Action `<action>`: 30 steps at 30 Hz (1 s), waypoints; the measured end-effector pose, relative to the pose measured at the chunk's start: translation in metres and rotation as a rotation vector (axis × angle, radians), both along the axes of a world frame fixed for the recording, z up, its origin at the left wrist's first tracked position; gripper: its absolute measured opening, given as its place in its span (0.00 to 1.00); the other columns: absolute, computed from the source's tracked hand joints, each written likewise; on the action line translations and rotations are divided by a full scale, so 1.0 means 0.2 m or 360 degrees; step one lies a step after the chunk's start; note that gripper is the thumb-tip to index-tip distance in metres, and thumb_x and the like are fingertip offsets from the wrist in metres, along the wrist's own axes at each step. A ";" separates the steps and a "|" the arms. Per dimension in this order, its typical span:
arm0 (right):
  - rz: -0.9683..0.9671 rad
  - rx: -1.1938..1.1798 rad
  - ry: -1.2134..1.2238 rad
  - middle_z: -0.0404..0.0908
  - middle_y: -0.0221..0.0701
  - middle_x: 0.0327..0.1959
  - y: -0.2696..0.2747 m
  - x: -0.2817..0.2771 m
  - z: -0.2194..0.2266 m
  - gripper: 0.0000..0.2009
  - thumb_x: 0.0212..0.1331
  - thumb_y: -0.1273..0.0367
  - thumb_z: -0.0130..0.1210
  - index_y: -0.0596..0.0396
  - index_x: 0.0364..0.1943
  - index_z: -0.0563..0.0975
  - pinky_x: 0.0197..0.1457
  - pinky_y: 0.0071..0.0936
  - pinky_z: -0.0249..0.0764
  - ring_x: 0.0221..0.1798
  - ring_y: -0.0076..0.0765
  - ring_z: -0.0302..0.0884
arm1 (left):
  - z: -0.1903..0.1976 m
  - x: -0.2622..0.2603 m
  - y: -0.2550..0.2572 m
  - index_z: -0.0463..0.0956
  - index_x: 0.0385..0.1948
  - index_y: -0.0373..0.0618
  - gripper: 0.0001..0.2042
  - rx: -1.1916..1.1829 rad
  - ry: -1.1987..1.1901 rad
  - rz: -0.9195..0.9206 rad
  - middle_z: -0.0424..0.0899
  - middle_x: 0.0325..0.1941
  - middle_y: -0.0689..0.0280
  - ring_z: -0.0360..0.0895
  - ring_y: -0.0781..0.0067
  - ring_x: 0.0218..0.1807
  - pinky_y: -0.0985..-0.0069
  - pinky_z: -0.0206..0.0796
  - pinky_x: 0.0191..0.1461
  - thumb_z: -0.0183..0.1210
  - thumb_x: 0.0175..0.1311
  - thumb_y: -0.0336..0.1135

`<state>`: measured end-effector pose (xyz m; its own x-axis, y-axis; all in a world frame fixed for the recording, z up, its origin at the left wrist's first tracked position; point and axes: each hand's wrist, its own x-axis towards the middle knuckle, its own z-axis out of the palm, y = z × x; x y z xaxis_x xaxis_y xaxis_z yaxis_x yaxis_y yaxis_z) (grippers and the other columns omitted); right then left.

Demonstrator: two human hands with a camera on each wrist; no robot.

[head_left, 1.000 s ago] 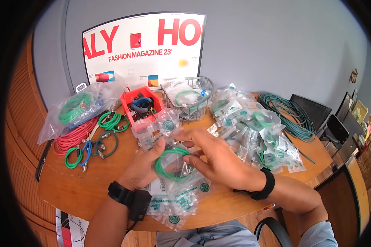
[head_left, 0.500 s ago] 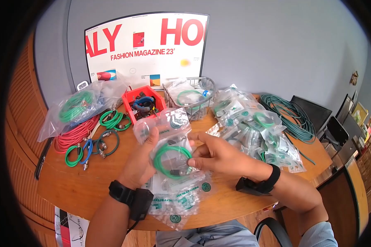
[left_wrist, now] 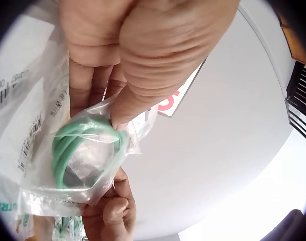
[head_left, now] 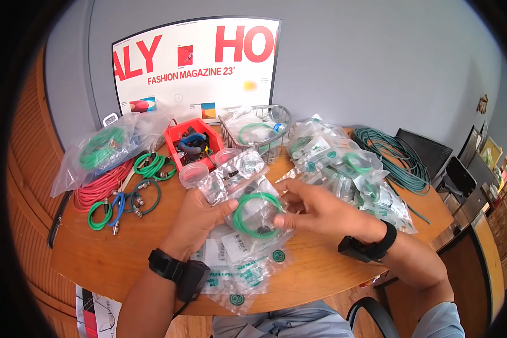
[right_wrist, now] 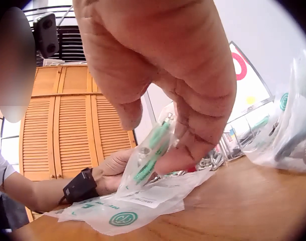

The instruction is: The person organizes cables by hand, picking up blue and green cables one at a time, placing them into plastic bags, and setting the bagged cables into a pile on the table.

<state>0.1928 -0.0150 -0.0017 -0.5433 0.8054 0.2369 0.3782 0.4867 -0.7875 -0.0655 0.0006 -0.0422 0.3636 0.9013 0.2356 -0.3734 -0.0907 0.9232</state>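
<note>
A coiled green cable [head_left: 257, 214] lies inside a clear plastic bag [left_wrist: 87, 193], raised over the table's front middle. My left hand [head_left: 204, 217] pinches the bag's left side, thumb in front and fingers behind. My right hand [head_left: 315, 211] is at the bag's right edge. In the right wrist view its thumb [right_wrist: 129, 114] stands apart from the bag, while the bent fingers [right_wrist: 195, 133] are right at its far side. Metal connector ends show through the plastic there. Beneath are flat printed bags [head_left: 236, 281] with barcode labels [head_left: 235, 246].
A heap of bagged parts [head_left: 343, 180] lies right, beside a dark green cable coil [head_left: 391, 155]. Behind stand a red bin [head_left: 174, 149] of tools, a wire basket [head_left: 287, 127] and clear round tubs [head_left: 192, 176]. Loose red cable [head_left: 101, 186] and short green cables [head_left: 98, 217] lie left.
The bagged cable has shifted right and slightly up. My left thumb has come down onto the bag's front. My right hand has moved slightly right, its thumb lifting off the bag.
</note>
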 end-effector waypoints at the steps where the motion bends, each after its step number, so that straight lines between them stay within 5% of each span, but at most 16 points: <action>1: 0.0003 0.0132 -0.0109 0.83 0.37 0.30 -0.01 -0.01 0.00 0.15 0.64 0.65 0.64 0.63 0.45 0.77 0.38 0.25 0.75 0.34 0.28 0.82 | 0.00 0.00 0.00 0.70 0.63 0.37 0.23 0.0052 0.0022 -0.0012 0.80 0.61 0.62 0.77 0.72 0.60 0.71 0.72 0.63 0.63 0.67 0.28; 3: -0.0005 0.0218 -0.0271 0.82 0.36 0.29 -0.01 -0.02 0.02 0.16 0.63 0.63 0.65 0.64 0.43 0.77 0.34 0.24 0.76 0.32 0.30 0.83 | 0.00 0.00 0.00 0.70 0.63 0.37 0.23 0.0104 0.0048 -0.0027 0.79 0.61 0.63 0.77 0.72 0.60 0.72 0.71 0.63 0.62 0.67 0.29; 5: -0.0053 -0.0350 -0.0190 0.83 0.36 0.30 -0.03 -0.04 0.08 0.15 0.65 0.65 0.64 0.65 0.43 0.77 0.30 0.24 0.77 0.29 0.28 0.83 | -0.01 -0.01 0.00 0.70 0.62 0.38 0.21 0.0027 0.0090 -0.0026 0.80 0.60 0.63 0.78 0.73 0.59 0.73 0.74 0.59 0.61 0.69 0.30; 8: -0.0091 -0.0449 0.0124 0.83 0.34 0.30 -0.01 0.04 0.07 0.12 0.67 0.67 0.61 0.65 0.42 0.77 0.27 0.23 0.78 0.25 0.27 0.83 | -0.01 -0.02 0.02 0.70 0.60 0.38 0.18 -0.0070 0.0008 -0.0068 0.82 0.56 0.60 0.81 0.70 0.55 0.71 0.77 0.54 0.58 0.72 0.31; 15: -0.0465 -0.0302 -0.0188 0.83 0.35 0.32 -0.01 0.35 0.19 0.08 0.67 0.73 0.58 0.65 0.43 0.74 0.27 0.25 0.79 0.26 0.28 0.83 | 0.00 -0.03 0.02 0.71 0.57 0.35 0.15 -0.0057 0.0096 -0.0006 0.83 0.49 0.56 0.84 0.66 0.45 0.72 0.78 0.47 0.56 0.73 0.30; 17: -0.0686 0.0428 -0.0671 0.81 0.35 0.31 -0.04 0.38 0.21 0.07 0.63 0.77 0.58 0.63 0.43 0.74 0.30 0.24 0.77 0.27 0.28 0.83 | -0.01 -0.04 0.03 0.73 0.56 0.36 0.14 -0.0029 0.0131 -0.0014 0.84 0.46 0.57 0.84 0.68 0.43 0.73 0.78 0.45 0.55 0.74 0.31; 18: -0.0629 0.1379 -0.0804 0.80 0.36 0.32 0.07 0.48 0.10 0.11 0.59 0.81 0.58 0.61 0.45 0.74 0.27 0.26 0.73 0.24 0.30 0.79 | -0.01 -0.05 0.03 0.73 0.56 0.36 0.14 -0.0026 0.0130 -0.0012 0.84 0.46 0.57 0.84 0.68 0.43 0.73 0.78 0.45 0.55 0.74 0.31; 19: -0.0627 0.1382 -0.0802 0.80 0.36 0.32 0.05 0.45 0.13 0.11 0.59 0.81 0.58 0.61 0.45 0.74 0.27 0.26 0.73 0.24 0.30 0.79 | -0.02 -0.05 0.04 0.73 0.55 0.36 0.13 -0.0020 0.0147 -0.0013 0.84 0.45 0.58 0.84 0.69 0.42 0.74 0.78 0.44 0.55 0.74 0.31; 21: -0.0864 0.1263 -0.0557 0.80 0.46 0.36 -0.03 0.30 0.23 0.11 0.59 0.80 0.55 0.58 0.45 0.74 0.36 0.42 0.74 0.33 0.52 0.81 | -0.03 -0.05 0.04 0.74 0.54 0.36 0.13 -0.0018 0.0170 -0.0010 0.84 0.43 0.58 0.84 0.70 0.42 0.74 0.78 0.43 0.55 0.74 0.31; 25: -0.0277 0.0588 -0.0475 0.82 0.41 0.38 -0.07 0.11 0.19 0.12 0.58 0.78 0.57 0.58 0.47 0.75 0.34 0.39 0.76 0.30 0.50 0.81 | -0.03 -0.03 0.04 0.75 0.53 0.36 0.12 -0.0048 0.0204 0.0040 0.84 0.41 0.60 0.83 0.71 0.40 0.74 0.77 0.42 0.55 0.74 0.32; 30: 0.0077 0.0727 -0.0828 0.83 0.44 0.43 -0.02 -0.12 0.04 0.19 0.58 0.68 0.63 0.59 0.52 0.74 0.42 0.42 0.79 0.40 0.53 0.83 | -0.04 -0.05 0.05 0.75 0.48 0.38 0.10 -0.0016 0.0119 0.0078 0.83 0.36 0.64 0.83 0.73 0.37 0.75 0.77 0.41 0.54 0.75 0.34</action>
<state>0.1686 -0.0193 0.0068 -0.7110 0.6590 0.2454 0.6207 0.7521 -0.2215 -0.0747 0.0105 -0.0500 0.3353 0.9206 0.2004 -0.2990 -0.0977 0.9492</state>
